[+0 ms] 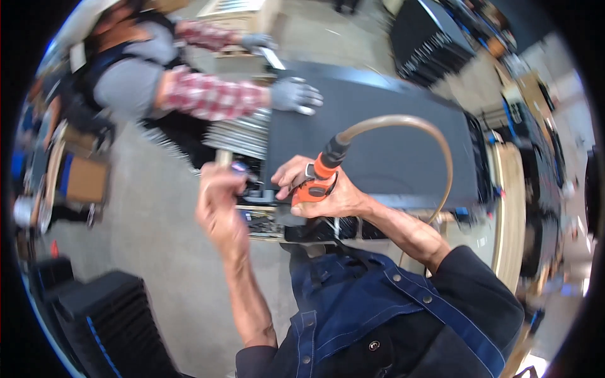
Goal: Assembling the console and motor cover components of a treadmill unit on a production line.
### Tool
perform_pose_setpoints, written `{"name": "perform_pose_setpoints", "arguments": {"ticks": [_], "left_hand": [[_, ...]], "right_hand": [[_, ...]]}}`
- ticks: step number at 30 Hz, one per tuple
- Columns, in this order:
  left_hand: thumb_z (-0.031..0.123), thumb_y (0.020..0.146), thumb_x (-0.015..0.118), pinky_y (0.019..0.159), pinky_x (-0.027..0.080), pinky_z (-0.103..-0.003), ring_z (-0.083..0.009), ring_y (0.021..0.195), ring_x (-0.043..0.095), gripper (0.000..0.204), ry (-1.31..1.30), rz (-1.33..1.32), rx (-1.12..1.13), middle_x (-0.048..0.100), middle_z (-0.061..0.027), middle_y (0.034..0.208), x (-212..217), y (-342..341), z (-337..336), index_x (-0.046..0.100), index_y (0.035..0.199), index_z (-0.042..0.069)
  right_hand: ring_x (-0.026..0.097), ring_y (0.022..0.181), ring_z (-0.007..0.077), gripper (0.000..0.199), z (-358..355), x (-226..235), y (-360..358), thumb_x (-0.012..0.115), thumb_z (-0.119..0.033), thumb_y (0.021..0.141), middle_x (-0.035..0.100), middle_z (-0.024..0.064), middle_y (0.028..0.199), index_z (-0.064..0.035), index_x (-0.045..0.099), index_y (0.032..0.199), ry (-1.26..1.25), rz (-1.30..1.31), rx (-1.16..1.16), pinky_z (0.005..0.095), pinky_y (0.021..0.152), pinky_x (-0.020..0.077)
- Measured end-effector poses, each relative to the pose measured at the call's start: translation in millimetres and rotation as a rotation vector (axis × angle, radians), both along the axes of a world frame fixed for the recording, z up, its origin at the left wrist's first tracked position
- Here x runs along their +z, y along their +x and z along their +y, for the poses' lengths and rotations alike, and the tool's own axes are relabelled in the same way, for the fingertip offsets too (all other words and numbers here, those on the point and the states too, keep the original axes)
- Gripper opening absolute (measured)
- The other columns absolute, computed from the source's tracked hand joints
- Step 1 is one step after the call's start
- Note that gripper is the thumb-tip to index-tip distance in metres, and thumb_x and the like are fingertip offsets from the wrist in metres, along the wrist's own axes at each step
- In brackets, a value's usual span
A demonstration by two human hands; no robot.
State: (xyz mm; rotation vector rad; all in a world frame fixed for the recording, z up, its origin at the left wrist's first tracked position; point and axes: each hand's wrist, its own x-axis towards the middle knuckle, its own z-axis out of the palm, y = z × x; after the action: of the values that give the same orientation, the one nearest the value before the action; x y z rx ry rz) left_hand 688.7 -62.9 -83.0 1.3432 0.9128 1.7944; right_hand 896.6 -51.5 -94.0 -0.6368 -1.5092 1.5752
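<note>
My right hand (328, 192) grips an orange and black air tool (317, 179). A tan hose (403, 123) loops up from the tool and down to the right. The tool sits at the near left corner of a large black flat panel (391, 145). My left hand (217, 195) is closed on a small wooden-handled tool (225, 159) with a bluish tip, just left of that corner. Another person's grey-gloved hand (295, 96) presses on the panel's far left edge; their other gloved hand (257, 42) holds something further back.
Below the panel lies a stack of ribbed grey pieces (242, 133) on a wooden pallet (302, 227). Black stacked panels stand at the lower left (107, 315) and the upper right (428, 44). A cardboard box (87, 179) sits left on the concrete floor (157, 239).
</note>
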Motion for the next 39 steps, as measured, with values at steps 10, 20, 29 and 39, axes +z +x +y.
{"name": "perform_pose_setpoints", "arguments": {"ticks": [10,20,29,39], "left_hand": [[0.040,0.107,0.046,0.052,0.036,-0.023,-0.0081,0.057,0.046,0.042,-1.278,0.063,-0.848,0.053,0.0004,0.067,-259.3,228.9,-153.5,0.060,0.113,0.002],[0.023,0.102,0.056,0.067,0.057,-0.031,-0.0193,0.079,0.070,0.034,-1.463,0.324,-0.430,0.073,-0.0122,0.100,-349.5,363.1,-204.3,0.057,0.128,0.001],[0.018,0.090,0.070,0.065,0.055,-0.036,-0.0234,0.073,0.068,0.020,-0.879,0.984,0.145,0.069,-0.0070,0.080,-388.1,269.2,-176.1,0.067,0.104,0.003],[0.035,0.085,0.069,0.081,0.054,-0.052,-0.0411,0.092,0.069,0.030,-1.021,1.804,0.062,0.072,-0.0199,0.098,-394.1,296.4,-129.0,0.074,0.102,0.010]], "right_hand": [[0.066,0.086,0.0157,0.040,-208.7,-59.4,284.5,0.082,-0.009,0.073,0.063,0.0055,0.094,-0.0027,0.059,0.105,-0.445,-0.339,-1.031,0.0343,0.081,0.0564],[0.063,0.076,0.0166,0.032,-392.5,-150.3,529.9,0.074,-0.005,0.081,0.059,0.0036,0.085,-0.0051,0.053,0.104,-0.736,-0.143,-1.637,0.0348,0.072,0.0551],[0.060,0.083,0.0153,0.032,-430.8,-190.0,604.0,0.076,-0.013,0.086,0.057,0.0030,0.091,-0.0061,0.053,0.108,-0.869,-0.081,-1.589,0.0336,0.078,0.0512],[0.054,0.073,0.0103,0.027,-446.1,-182.9,609.9,0.081,-0.015,0.078,0.058,-0.0013,0.080,-0.0049,0.061,0.094,-0.946,-0.483,-1.378,0.0289,0.070,0.0479]]}}
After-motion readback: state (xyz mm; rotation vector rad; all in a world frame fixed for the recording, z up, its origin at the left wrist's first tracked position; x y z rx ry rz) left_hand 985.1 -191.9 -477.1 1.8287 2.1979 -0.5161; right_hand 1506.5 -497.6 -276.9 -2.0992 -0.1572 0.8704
